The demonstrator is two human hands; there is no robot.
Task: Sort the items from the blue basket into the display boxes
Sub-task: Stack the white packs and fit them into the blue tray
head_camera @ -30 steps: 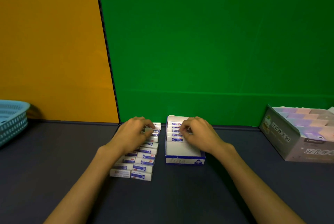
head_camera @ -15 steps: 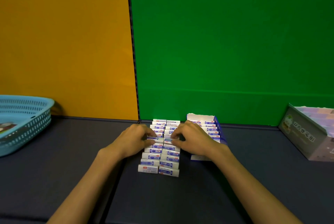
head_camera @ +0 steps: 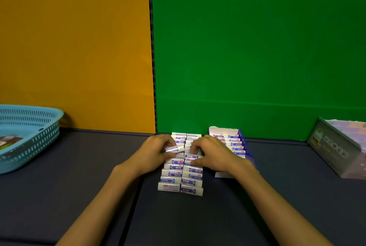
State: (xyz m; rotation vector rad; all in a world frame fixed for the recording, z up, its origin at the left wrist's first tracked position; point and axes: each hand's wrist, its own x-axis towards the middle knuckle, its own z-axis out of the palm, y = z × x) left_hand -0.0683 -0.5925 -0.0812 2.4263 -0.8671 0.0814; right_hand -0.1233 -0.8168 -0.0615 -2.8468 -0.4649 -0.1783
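Two rows of small white-and-blue packs (head_camera: 181, 174) lie on the dark table in front of me. My left hand (head_camera: 156, 151) pinches one pack (head_camera: 174, 149), lifted slightly above the left row. On the right row, my right hand (head_camera: 212, 151) curls its fingers around another pack (head_camera: 191, 156). Just right of the rows stands the blue-and-white display box (head_camera: 240, 142), with several of the same packs lined up inside. The blue basket (head_camera: 29, 138) sits at the far left with a brown item inside.
A grey display box (head_camera: 336, 150) holding pastel items stands at the right edge. An orange and a green backdrop rise behind the table. A seam in the table mat runs under my left forearm.
The view has shifted left, bringing the basket further into sight. My right hand left the blue display box and came over to the loose rows. My left hand has lifted one pack.
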